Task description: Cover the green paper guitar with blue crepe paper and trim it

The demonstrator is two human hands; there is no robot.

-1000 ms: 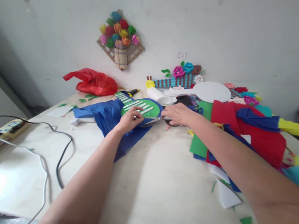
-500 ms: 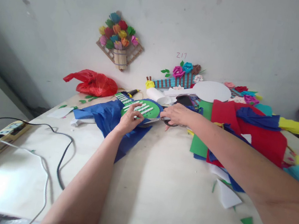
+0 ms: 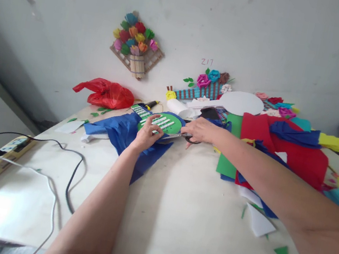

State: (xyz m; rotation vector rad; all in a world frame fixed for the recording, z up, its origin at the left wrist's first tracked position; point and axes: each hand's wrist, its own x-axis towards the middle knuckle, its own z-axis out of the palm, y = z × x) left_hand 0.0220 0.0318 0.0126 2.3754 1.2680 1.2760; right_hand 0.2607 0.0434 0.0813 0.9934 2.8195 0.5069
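My right hand (image 3: 201, 130) is closed round the dark handles of a pair of scissors (image 3: 172, 136), whose metal blades point left toward my other hand. The blades lie along the lower edge of a green oval panel (image 3: 170, 123) with white strips across it and blue paper round its rim. At the panel's near left edge, my left hand (image 3: 148, 135) is curled with thumb and forefinger on the blue crepe paper (image 3: 123, 130). That paper spreads out beneath the hand and drapes over the table. Exactly where the blades meet the paper is too small to make out.
A red plastic bag (image 3: 109, 94) and a yellow-and-black cutter (image 3: 151, 105) lie behind on the left. Red paper (image 3: 307, 162), green sheets and scraps crowd the right. A power strip (image 3: 2, 161) with cables runs along the left side. Paper flowers lean against the wall.
Both hands and the scissors stay almost in place. The whole view has shifted very slightly.
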